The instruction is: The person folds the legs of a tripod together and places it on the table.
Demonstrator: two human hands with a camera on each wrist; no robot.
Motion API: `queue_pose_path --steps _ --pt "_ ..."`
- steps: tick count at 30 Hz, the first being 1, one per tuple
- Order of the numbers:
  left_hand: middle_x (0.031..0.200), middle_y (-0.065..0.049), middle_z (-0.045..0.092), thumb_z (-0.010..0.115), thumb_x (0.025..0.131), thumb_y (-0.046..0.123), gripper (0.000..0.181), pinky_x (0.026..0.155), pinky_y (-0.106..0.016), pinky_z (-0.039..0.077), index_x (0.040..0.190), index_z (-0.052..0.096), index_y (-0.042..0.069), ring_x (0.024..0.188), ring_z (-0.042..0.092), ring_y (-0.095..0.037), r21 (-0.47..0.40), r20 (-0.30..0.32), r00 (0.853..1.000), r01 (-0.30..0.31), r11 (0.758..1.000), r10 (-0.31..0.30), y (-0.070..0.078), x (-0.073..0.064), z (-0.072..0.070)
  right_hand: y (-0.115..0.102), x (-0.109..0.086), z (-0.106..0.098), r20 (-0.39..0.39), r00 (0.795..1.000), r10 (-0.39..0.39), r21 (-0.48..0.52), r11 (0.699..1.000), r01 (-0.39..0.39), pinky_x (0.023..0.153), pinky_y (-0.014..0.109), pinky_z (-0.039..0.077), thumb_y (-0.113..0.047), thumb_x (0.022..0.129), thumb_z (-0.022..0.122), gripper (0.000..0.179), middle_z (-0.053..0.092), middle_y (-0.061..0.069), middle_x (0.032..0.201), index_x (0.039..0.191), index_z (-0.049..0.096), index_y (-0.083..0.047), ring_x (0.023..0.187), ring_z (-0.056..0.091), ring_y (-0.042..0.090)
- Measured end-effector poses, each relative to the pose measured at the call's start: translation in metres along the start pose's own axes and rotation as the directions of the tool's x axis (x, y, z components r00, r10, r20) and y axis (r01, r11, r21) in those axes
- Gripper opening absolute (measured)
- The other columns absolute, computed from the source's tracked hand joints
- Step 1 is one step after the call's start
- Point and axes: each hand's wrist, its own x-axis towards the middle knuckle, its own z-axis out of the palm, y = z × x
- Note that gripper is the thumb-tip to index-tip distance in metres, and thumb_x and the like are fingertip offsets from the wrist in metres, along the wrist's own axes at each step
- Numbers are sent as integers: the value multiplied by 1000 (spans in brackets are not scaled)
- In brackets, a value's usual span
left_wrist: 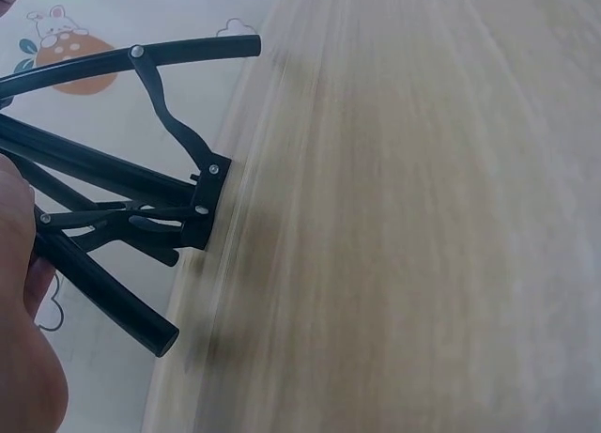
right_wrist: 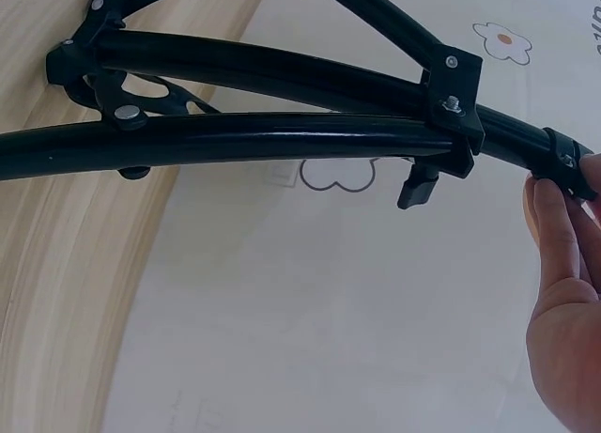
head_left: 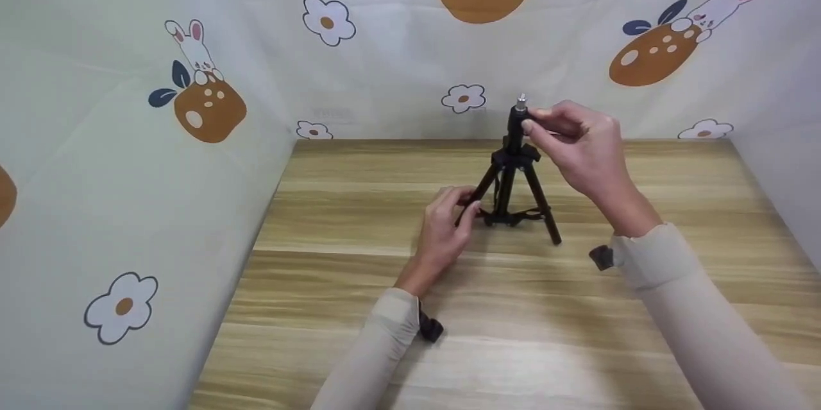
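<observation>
A small black tripod stand (head_left: 506, 188) is upright with its legs spread, over the wooden table. A silver threaded stud (head_left: 521, 102) tops its centre column. My left hand (head_left: 442, 221) grips the left leg between thumb and fingers. At the top, my right hand (head_left: 593, 150) pinches the collar just below the stud. The left wrist view shows the lower legs and hinged braces (left_wrist: 174, 123), with part of my left hand (left_wrist: 28, 358) at the edge. In the right wrist view, my right hand's fingers (right_wrist: 559, 240) close around the column above the leg hub (right_wrist: 455, 95).
The wood-grain table (head_left: 333, 281) reaches back to a pale cloth (head_left: 385, 57) printed with rabbits, oranges and flowers, which also rises along the left and right sides. A black wrist camera (head_left: 431, 326) sits at my left cuff, another camera (head_left: 601, 258) at the right.
</observation>
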Motion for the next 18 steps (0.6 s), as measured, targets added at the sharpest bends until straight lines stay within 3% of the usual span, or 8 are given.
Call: queue_pose_path --steps 18 --pt "110 -9 76 74 104 11 16 94 -24 63 118 74 4 102 75 -17 26 -9 1000 3 1000 -2 1 0 2 1 0 1 -5 1000 5 18 1000 -5 83 19 65 -14 97 84 15 84 13 110 108 83 -4 98 80 2"
